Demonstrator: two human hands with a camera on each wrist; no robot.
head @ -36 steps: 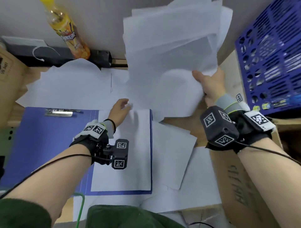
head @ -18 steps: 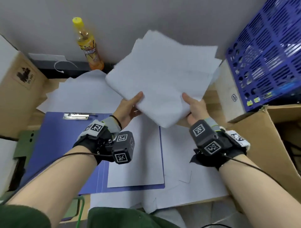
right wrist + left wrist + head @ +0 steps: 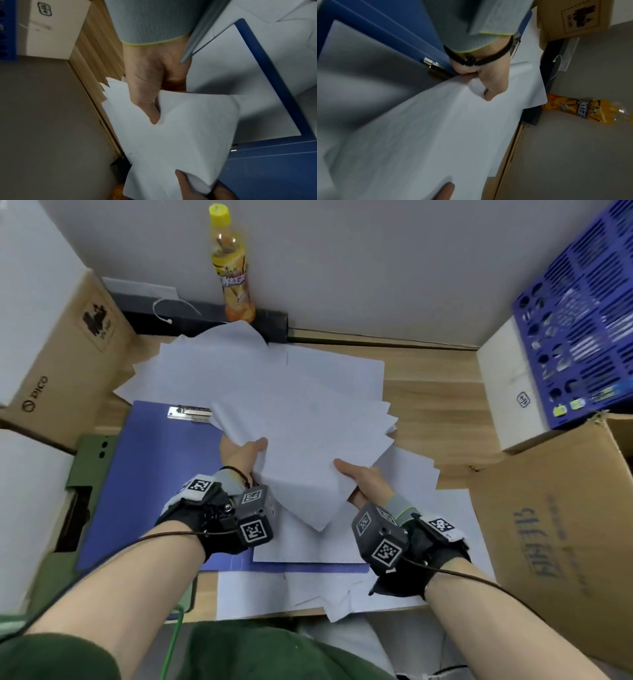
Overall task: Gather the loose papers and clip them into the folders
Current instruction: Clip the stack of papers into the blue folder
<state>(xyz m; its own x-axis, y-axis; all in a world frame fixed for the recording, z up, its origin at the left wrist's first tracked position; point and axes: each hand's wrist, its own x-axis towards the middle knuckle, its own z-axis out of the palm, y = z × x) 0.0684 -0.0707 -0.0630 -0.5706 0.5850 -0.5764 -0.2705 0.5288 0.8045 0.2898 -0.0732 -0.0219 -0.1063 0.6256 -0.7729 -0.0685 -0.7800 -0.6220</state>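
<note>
A fanned stack of white papers point(image 3: 305, 436) is held above the desk between both hands. My left hand point(image 3: 245, 455) grips its left edge, thumb on top point(image 3: 488, 86). My right hand point(image 3: 356, 475) grips the near right edge, thumb on top point(image 3: 150, 108). Under them an open blue folder point(image 3: 154, 474) lies flat, with a metal clip point(image 3: 188, 413) near its top and a white sheet point(image 3: 308, 542) on its right half. More loose papers point(image 3: 205, 364) lie behind the folder and along the desk's front edge point(image 3: 342, 594).
An orange drink bottle point(image 3: 231, 268) stands at the back wall. Cardboard boxes point(image 3: 61, 354) crowd the left side. A large cardboard box point(image 3: 565, 525), a white box point(image 3: 510, 385) and a blue crate point(image 3: 582, 320) stand at the right. Bare wooden desk point(image 3: 435, 392) shows at the right.
The paper stack has come down from in front of the wall to just above the folder. My left hand took hold of its left edge. Both hands drew closer to me.
</note>
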